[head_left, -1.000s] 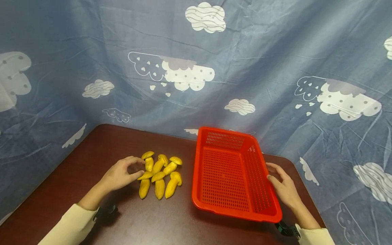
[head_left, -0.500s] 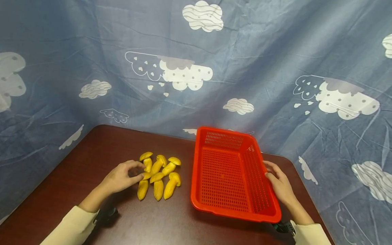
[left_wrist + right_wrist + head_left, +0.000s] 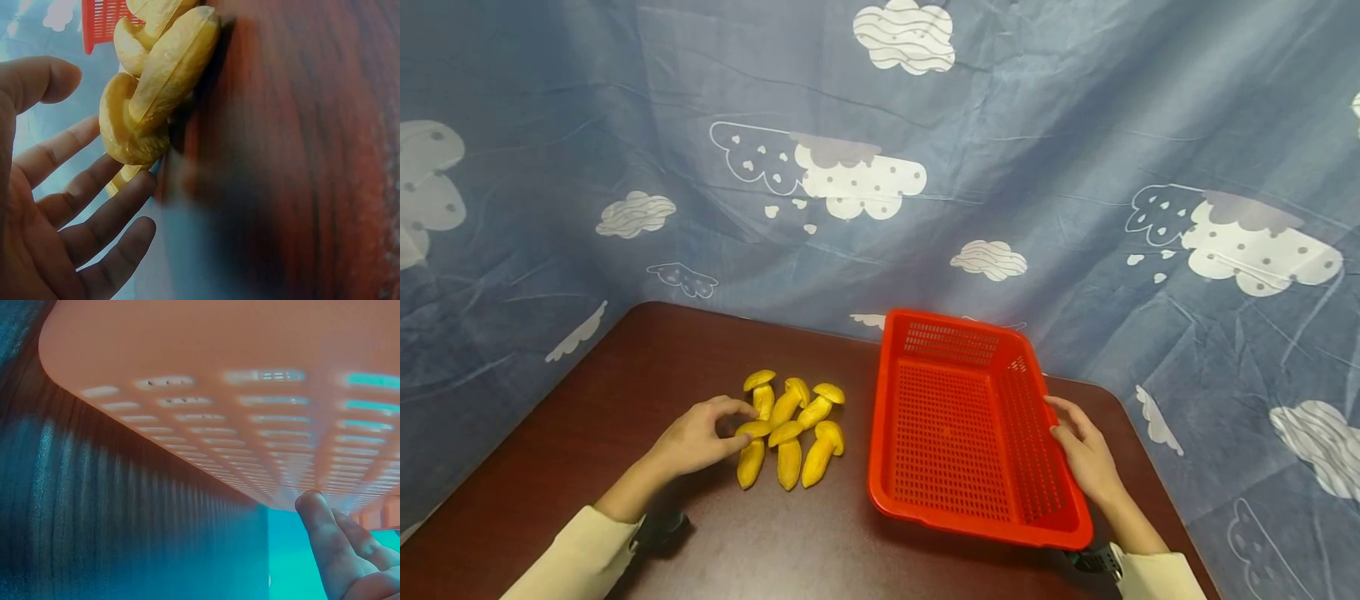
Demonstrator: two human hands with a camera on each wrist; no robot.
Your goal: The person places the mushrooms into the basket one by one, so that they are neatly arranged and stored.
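Observation:
Yellow king oyster mushrooms (image 3: pixel 789 465) lie in two rows on the dark red table, several of them close together. My left hand (image 3: pixel 694 435) is beside the leftmost ones, thumb and fingers spread around the cap of the nearest-left mushroom (image 3: pixel 751 463). In the left wrist view a cap (image 3: pixel 134 134) is by the fingertips, with the thumb apart from it; contact is uncertain. A red perforated plastic basket (image 3: pixel 981 529) stands to the right. Along its right side, my right hand (image 3: pixel 1093 458) rests with its fingertips at the outer wall, as the right wrist view also shows.
The dark wooden table (image 3: pixel 775 550) runs back to a blue cloud-patterned cloth (image 3: pixel 1045 125) hanging behind and on both sides. Bare tabletop shows between the mushrooms and the basket, and in front of the mushrooms. The inside of the basket holds nothing visible.
My left hand has come slightly nearer to the front and sits lower beside the mushrooms. My right hand's fingers have shifted slightly in against the basket's rim. Mushrooms and basket stay put.

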